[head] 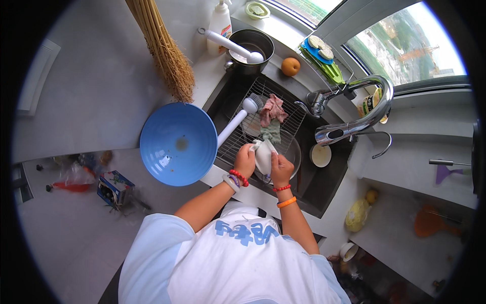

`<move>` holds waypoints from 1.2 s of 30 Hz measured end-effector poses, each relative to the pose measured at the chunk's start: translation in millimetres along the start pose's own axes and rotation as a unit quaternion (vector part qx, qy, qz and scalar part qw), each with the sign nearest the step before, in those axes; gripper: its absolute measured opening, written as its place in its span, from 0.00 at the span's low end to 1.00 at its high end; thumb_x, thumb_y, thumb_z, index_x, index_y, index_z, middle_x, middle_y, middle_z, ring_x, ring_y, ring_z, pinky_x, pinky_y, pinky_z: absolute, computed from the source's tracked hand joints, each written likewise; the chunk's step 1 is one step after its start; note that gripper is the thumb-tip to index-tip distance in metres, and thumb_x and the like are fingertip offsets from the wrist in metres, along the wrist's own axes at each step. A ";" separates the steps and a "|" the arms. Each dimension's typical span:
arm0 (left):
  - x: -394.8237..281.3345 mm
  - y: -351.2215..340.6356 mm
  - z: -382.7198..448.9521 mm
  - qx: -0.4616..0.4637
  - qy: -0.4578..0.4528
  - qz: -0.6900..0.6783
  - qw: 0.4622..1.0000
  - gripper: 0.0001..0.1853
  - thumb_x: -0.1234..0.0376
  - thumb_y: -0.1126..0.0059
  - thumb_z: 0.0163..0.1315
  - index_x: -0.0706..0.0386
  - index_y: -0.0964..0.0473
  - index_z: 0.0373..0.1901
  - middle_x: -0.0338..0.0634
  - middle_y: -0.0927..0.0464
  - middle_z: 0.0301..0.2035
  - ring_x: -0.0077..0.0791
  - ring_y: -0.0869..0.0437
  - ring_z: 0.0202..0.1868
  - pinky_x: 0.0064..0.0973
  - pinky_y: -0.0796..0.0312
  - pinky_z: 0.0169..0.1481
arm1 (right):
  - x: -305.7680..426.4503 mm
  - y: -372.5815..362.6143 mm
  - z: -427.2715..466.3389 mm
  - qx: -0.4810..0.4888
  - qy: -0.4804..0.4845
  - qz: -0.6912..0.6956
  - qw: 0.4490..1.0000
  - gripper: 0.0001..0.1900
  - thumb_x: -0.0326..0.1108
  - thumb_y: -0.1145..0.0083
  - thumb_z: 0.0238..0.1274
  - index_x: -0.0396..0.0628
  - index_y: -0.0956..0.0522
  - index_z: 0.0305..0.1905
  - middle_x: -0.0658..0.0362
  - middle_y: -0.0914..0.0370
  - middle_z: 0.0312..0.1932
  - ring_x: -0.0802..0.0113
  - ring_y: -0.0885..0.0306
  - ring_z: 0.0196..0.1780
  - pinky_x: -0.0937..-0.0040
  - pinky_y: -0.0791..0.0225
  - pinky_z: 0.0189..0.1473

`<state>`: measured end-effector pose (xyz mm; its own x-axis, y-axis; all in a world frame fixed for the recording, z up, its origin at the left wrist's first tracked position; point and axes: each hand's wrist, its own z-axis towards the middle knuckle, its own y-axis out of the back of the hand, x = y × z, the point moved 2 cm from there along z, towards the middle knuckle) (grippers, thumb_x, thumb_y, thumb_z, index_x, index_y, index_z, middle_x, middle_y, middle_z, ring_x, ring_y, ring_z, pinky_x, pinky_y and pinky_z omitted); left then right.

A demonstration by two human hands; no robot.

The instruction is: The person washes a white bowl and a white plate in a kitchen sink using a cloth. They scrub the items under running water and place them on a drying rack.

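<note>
Over the near part of a dark sink, my left hand and my right hand grip a white cloth between them, one at each side. Just beyond it, a pale green cloth and a crumpled pink cloth lie on a wire rack set across the sink. A white-handled scrub brush rests on the rack to the left. Below the rack is a round, pan-like vessel, partly hidden by my hands and the rack.
A blue basin stands left of the sink, under a straw broom. At the back are a dark pot holding a white-handled tool and a round orange fruit. A chrome faucet arches over the right side, above a small white bowl.
</note>
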<state>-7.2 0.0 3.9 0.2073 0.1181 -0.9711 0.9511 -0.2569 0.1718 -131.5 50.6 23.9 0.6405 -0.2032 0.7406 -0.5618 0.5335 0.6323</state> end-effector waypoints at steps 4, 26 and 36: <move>-30.6 -0.9 -27.3 0.020 -0.167 0.039 0.985 0.14 0.76 0.59 0.56 0.66 0.26 0.42 0.54 0.25 0.42 0.50 0.25 0.48 0.35 0.34 0.57 | -13.7 0.4 -4.3 -0.001 -0.040 0.060 0.997 0.17 0.36 0.44 0.60 0.40 0.27 0.17 0.52 0.35 0.10 0.64 0.39 0.13 0.67 0.45 0.18; -45.4 11.2 -32.3 0.048 -0.217 0.066 0.973 0.14 0.77 0.54 0.56 0.62 0.25 0.43 0.47 0.21 0.34 0.38 0.22 0.38 0.30 0.32 0.46 | -22.7 5.9 -9.5 -0.037 -0.479 0.542 0.690 0.21 0.47 0.48 0.63 0.37 0.25 0.47 0.52 0.22 0.42 0.62 0.21 0.41 0.64 0.28 0.46; -46.9 14.8 -23.4 0.167 -0.264 0.078 0.947 0.19 0.82 0.54 0.49 0.60 0.23 0.42 0.49 0.22 0.39 0.45 0.22 0.44 0.35 0.32 0.52 | -17.4 7.0 -16.0 -0.100 -0.505 0.530 0.674 0.21 0.47 0.49 0.64 0.37 0.27 0.48 0.52 0.22 0.41 0.62 0.21 0.40 0.63 0.27 0.43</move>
<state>2.6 13.1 55.8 0.1110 -0.4197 -0.9009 0.7741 -0.5320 0.3432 -138.3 71.0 11.8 -0.8048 -0.0216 0.5931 -0.2761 0.8982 -0.3420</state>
